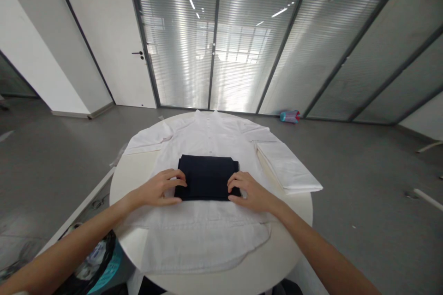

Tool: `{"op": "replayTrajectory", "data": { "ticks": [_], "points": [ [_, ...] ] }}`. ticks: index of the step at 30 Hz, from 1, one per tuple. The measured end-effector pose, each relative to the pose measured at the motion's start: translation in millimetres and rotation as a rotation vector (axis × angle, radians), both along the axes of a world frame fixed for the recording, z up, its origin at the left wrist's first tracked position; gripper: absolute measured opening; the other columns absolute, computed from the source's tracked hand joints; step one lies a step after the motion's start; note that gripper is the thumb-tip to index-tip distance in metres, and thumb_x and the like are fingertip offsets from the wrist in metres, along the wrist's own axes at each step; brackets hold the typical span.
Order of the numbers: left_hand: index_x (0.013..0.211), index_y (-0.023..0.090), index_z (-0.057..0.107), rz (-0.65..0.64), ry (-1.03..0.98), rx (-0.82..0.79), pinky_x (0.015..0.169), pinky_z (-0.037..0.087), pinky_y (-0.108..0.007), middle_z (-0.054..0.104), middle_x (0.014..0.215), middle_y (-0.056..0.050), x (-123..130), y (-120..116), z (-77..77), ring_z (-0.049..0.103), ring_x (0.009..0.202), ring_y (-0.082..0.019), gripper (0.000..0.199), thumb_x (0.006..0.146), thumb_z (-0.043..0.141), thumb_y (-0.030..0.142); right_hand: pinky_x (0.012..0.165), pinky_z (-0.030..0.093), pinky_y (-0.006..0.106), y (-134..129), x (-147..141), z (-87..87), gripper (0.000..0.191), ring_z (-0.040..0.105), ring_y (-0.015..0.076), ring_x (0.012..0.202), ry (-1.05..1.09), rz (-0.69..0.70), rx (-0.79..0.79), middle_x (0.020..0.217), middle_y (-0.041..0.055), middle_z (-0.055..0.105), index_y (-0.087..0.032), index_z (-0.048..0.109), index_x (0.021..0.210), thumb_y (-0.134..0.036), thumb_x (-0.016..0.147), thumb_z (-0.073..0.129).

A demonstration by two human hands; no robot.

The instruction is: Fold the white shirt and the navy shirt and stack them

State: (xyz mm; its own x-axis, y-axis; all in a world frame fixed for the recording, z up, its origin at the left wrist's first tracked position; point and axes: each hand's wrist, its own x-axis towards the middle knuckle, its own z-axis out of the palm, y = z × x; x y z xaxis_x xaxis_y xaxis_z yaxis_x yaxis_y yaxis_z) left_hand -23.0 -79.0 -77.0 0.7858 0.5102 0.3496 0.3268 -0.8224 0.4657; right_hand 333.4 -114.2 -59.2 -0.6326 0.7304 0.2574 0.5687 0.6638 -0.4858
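Observation:
A folded dark navy cloth (207, 178) lies flat on a white long-sleeved garment (207, 221), which is spread over a round white table (294, 244). My left hand (162, 187) rests at the cloth's left edge, thumb near the lower corner and fingers apart on top. On the right edge, my right hand (249, 190) touches the cloth in the same way, its fingers curved and apart from the thumb. Neither hand is closed round the cloth. The garment's collar points to the far side, and its right sleeve (289, 166) hangs slightly past the table edge.
A bin with a black liner (110, 249) stands below the table at the lower left. A blue and red object (290, 116) lies on the floor by the glass partition (242, 55). A white door (117, 32) is at the back left.

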Motion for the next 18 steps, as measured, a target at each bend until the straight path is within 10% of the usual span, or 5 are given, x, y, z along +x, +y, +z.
{"op": "replayTrajectory", "data": {
  "ticks": [3, 6, 12, 18],
  "points": [
    [0.116, 0.024, 0.070, 0.234, -0.210, -0.056, 0.104, 0.046, -0.040, 0.066, 0.120, -0.011, 29, 14, 24.5, 0.061, 0.115, -0.027, 0.032, 0.094, 0.053, 0.041, 0.102, 0.042, 0.042, 25, -37, 23.5, 0.024, 0.060, 0.0229, 0.109, 0.137, -0.145, 0.026, 0.110, 0.0063, 0.069, -0.028, 0.066, 0.105, -0.037, 0.100, 0.045],
    [0.133, 0.017, 0.061, 0.515, -0.225, -0.003, 0.114, 0.037, -0.044, 0.061, 0.136, -0.013, 70, 32, 16.4, 0.053, 0.130, -0.026, 0.052, 0.103, 0.027, 0.043, 0.112, 0.034, 0.044, 53, -80, 14.6, 0.044, 0.047, 0.0248, 0.134, 0.099, -0.379, 0.118, 0.141, 0.0102, 0.056, -0.022, 0.056, 0.135, -0.040, 0.104, 0.030],
    [0.154, 0.009, 0.033, 0.425, 0.319, 0.119, 0.121, 0.018, -0.054, 0.036, 0.158, -0.018, 89, 42, -43.0, 0.026, 0.149, -0.032, 0.078, 0.097, 0.031, 0.062, 0.119, 0.020, 0.050, 68, -104, -46.7, 0.072, 0.031, 0.0346, 0.146, -0.336, -0.411, 0.110, 0.156, 0.0217, 0.037, -0.004, 0.042, 0.149, -0.056, 0.101, 0.027],
    [0.156, 0.010, 0.030, 0.426, 0.374, 0.161, 0.121, 0.016, -0.054, 0.031, 0.159, -0.019, 82, 37, -40.7, 0.024, 0.149, -0.034, 0.092, 0.090, 0.037, 0.074, 0.120, 0.019, 0.046, 67, -93, -46.4, 0.082, 0.035, 0.0301, 0.145, -0.341, -0.384, 0.115, 0.154, 0.0208, 0.041, -0.004, 0.044, 0.148, -0.062, 0.100, 0.012]
  ]
}}
